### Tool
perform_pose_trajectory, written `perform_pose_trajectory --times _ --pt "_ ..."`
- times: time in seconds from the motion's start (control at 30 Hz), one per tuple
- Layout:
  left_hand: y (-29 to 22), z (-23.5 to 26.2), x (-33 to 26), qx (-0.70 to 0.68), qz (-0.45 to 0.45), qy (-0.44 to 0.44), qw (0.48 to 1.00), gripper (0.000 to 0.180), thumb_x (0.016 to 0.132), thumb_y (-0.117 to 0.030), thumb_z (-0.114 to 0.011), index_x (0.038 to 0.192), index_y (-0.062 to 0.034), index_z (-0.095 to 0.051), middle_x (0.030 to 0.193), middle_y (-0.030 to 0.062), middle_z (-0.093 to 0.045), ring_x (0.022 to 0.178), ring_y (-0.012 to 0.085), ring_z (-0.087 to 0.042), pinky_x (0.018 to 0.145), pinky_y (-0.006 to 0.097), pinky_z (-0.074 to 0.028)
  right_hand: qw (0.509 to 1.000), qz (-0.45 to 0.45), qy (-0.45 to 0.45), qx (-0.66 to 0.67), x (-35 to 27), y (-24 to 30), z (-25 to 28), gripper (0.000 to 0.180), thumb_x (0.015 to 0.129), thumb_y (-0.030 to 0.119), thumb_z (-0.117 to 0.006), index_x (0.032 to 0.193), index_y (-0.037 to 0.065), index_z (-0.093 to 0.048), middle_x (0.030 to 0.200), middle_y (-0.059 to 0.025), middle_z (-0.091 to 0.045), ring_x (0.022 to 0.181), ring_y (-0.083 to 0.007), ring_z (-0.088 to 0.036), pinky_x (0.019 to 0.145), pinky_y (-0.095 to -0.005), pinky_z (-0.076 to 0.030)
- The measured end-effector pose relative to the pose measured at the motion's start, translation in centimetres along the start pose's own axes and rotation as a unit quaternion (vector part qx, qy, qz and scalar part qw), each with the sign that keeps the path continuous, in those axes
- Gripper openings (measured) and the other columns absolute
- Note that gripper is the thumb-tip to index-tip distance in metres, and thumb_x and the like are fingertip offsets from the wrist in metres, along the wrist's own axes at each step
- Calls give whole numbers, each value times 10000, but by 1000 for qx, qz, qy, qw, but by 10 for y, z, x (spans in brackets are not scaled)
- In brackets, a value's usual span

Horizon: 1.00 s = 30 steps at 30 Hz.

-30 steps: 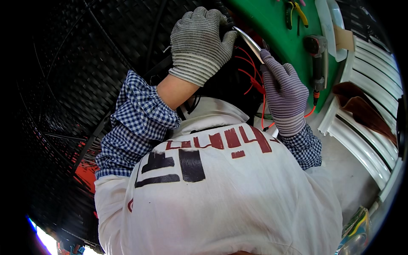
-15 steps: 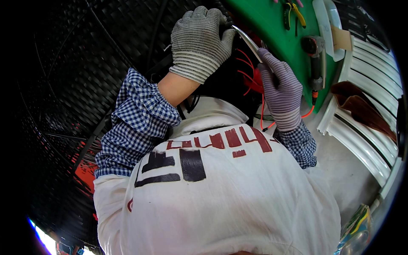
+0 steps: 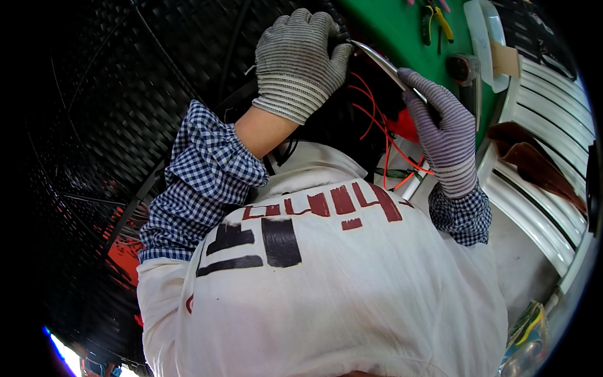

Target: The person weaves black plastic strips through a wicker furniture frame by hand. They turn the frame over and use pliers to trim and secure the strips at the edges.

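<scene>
Head view: right hand (image 3: 447, 125) grips slender metal piece (image 3: 380, 61), far end beside left hand (image 3: 295, 66), whose grasp cannot be determined

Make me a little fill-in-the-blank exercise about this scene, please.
1. The glove on the left hand has a ____ pattern.
2. A shiny metal piece, held in the right hand, extends toward the ____ hand.
3. The pliers lie on a ____ surface.

Missing words: striped; left; green.

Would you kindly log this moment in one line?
right hand: holding glossy strip | left hand: by its far end | yellow-handled pliers: on green surface
</scene>
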<state>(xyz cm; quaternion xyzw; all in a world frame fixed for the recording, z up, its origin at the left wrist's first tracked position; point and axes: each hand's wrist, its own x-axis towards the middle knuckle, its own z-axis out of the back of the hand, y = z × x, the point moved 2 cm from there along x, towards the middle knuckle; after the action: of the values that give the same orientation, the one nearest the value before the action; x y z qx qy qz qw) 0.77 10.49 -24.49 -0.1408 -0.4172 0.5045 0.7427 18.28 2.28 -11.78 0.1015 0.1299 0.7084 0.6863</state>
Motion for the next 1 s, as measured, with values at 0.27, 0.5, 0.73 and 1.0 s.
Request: perform_pose_trajectory --times 0.27,0.5,0.73,1.0 --pt "2 0 1 9 -5 3 1000 266 813 -357 -822 918 -149 -694 800 36 -630 751 242 -638 685 403 -537 999 11 31 4 9 -1 2 306 967 166 -714 1271 127 -725 939 -107 -729 718 -157 -665 678 -279 -550" --pt "-5 14 8 -40 24 15 999 240 799 -265 -803 895 -109 -647 807 82 -596 765 288 -616 686 430 -517 1000 14 23 7 10 1 4 297 969 170 -715 1262 121 -731 968 -105 -742 715 -148 -666 675 -276 -550" --pt "-6 18 6 -65 59 43 995 269 777 -205 -804 898 -70 -606 844 126 -580 805 328 -604 699 449 -508 999 -7 33 -4 11 3 2 296 970 179 -715 1261 124 -733 980 -102 -745 728 -146 -671 695 -274 -557" --pt "-5 17 7 -69 59 44 995 272 773 -202 -804 900 -64 -606 841 130 -583 802 328 -605 697 449 -508 999 -12 45 10 14 2 3 282 967 173 -718 1244 120 -742 999 -113 -753 748 -149 -684 713 -277 -564"
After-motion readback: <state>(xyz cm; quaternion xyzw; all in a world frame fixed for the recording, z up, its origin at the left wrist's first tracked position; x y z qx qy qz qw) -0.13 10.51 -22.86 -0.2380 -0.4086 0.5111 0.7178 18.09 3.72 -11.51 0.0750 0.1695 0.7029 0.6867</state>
